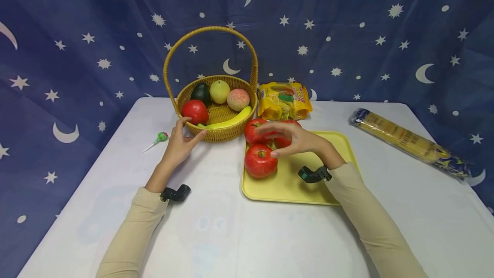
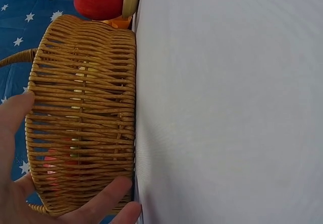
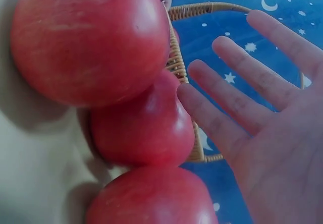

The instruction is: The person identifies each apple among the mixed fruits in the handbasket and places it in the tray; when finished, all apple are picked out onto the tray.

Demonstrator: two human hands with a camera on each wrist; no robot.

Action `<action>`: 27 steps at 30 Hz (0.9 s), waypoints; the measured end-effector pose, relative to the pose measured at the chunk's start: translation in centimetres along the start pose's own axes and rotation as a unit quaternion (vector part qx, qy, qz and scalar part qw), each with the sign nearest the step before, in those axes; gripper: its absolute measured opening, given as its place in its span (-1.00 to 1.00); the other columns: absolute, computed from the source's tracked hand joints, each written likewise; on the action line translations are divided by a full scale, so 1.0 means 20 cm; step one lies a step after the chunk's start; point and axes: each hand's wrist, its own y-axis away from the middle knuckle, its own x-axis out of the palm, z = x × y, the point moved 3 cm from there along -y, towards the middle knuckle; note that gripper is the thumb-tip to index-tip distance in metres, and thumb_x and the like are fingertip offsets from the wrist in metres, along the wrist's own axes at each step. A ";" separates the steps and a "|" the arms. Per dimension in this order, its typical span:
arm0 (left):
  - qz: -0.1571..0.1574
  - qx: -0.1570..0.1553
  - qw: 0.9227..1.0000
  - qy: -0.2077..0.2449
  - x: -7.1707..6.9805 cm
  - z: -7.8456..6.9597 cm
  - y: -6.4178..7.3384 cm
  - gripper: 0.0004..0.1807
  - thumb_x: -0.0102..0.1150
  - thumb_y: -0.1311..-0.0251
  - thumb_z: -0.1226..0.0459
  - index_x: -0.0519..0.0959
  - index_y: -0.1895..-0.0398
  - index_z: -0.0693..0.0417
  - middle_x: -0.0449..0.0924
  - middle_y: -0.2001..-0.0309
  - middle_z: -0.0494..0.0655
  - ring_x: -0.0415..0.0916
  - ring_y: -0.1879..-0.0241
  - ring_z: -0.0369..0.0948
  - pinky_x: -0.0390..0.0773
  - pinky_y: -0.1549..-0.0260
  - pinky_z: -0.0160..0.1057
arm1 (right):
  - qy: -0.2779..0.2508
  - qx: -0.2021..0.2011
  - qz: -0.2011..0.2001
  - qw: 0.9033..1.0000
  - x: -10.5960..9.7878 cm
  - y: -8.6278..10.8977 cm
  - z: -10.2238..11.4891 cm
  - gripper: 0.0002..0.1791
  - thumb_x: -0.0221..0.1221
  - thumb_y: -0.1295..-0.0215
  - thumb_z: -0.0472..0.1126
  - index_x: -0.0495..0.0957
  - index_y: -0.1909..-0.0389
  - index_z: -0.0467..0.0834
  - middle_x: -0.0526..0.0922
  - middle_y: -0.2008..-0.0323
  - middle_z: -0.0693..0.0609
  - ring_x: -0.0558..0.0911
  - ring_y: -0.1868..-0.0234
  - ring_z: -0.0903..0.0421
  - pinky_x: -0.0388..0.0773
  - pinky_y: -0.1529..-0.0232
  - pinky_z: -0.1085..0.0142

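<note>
At the front left of the wicker basket is my left hand, fingers spread. In the left wrist view its thumb meets the basket's rim and other fingers lie along the woven side. Inside the basket are a red apple, a dark green avocado, a yellow-green pear, a peach and a banana. My right hand hovers over three red apples on a yellow tray; its fingers are extended and grip nothing.
A yellow snack bag stands behind the tray. To the right lies a long packet of noodles. A green-topped lollipop is left of the basket. Behind the white table hangs a blue moon-and-star cloth.
</note>
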 end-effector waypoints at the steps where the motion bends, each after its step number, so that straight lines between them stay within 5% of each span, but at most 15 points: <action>1: 0.001 -0.002 1.000 -0.002 0.00 0.00 0.00 -0.16 0.19 -0.26 -0.09 0.06 -0.42 0.09 0.10 -0.34 0.37 0.45 -0.06 0.17 0.51 -0.06 0.10 | -0.002 0.003 0.001 1.000 0.00 -0.01 0.00 -0.29 0.34 -0.14 -0.38 0.30 -0.31 -0.36 0.37 -0.28 -0.37 0.37 -0.29 -0.30 0.29 -0.31 -0.13; 9: 0.006 -0.006 1.000 0.001 0.00 0.00 0.00 -0.17 0.14 -0.31 -0.08 0.03 -0.44 0.12 0.03 -0.40 0.40 0.40 -0.14 0.22 0.47 -0.11 0.15 | -0.021 -0.001 0.006 1.000 -0.02 -0.11 0.04 -0.26 0.35 -0.20 -0.22 0.27 -0.31 -0.42 0.30 -0.28 -0.47 0.32 -0.29 -0.37 0.29 -0.28 -0.20; 14: 0.005 -0.005 1.000 0.003 0.00 -0.01 0.00 -0.21 0.12 -0.34 -0.06 0.04 -0.43 0.13 0.05 -0.38 0.39 0.43 -0.09 0.22 0.48 -0.08 0.15 | 0.006 0.009 0.015 1.000 -0.05 -0.19 0.05 -0.24 0.36 -0.20 -0.08 0.30 -0.30 -0.37 0.34 -0.26 -0.42 0.36 -0.27 -0.34 0.31 -0.30 -0.14; 27: 0.004 -0.006 1.000 0.010 0.00 0.00 0.00 -0.24 0.13 -0.33 -0.04 0.07 -0.39 0.14 0.04 -0.39 0.37 0.46 -0.09 0.21 0.51 -0.07 0.12 | -0.044 0.037 0.018 0.998 -0.07 -0.37 0.03 -0.24 0.37 -0.19 -0.07 0.31 -0.32 -0.32 0.38 -0.30 -0.18 0.32 -0.31 -0.32 0.31 -0.27 -0.21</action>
